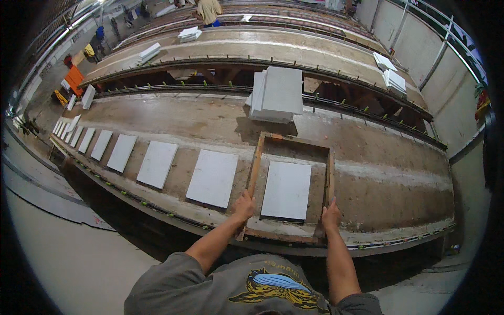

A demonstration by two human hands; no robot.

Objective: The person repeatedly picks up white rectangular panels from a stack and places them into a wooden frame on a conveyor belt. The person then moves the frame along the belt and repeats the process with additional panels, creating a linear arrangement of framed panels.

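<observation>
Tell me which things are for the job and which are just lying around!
Probably for the job:
- wooden frame, held by the left hand and right hand
- white panel inside it
- row of panels to the left
- stack behind
- table

Seemingly just lying around, far left:
- orange thing
- yellow thing

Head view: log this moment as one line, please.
left grip: on frame, left side | right grip: on frame, right side | frame: surrounds one white panel in view | stack: beyond frame
</observation>
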